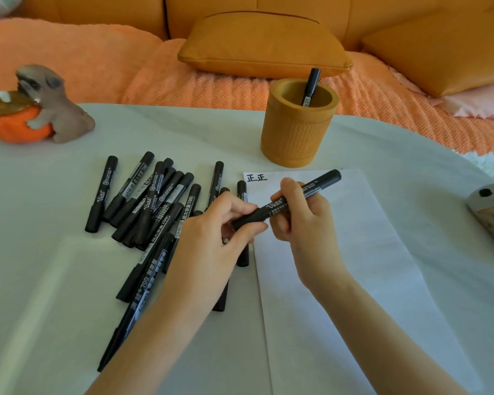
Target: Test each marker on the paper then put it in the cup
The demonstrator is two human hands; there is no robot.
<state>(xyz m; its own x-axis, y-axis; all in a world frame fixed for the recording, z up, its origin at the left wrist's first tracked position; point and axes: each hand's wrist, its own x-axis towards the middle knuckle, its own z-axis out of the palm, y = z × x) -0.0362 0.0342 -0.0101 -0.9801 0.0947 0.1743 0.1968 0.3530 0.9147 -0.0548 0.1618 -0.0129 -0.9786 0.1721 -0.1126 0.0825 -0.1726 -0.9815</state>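
Now | step: likely capping or uncapping, cannot tell which | left grip [211, 223] pinches the marker [264, 212] at its near end, right grip [300, 215] wraps the barrel | paper [354, 252] beneath both grips, cup [294, 132] beyond right grip | advice: work straight along barrel, right grip firm

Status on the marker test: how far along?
Early. Done: one marker stands in the cup, and two marks sit at the top left corner of the paper. In hand: the left hand and right hand both grip a second marker over the paper; whether it made the second mark I cannot tell. Left: the pile of markers on the table beside the paper, a dozen or more.
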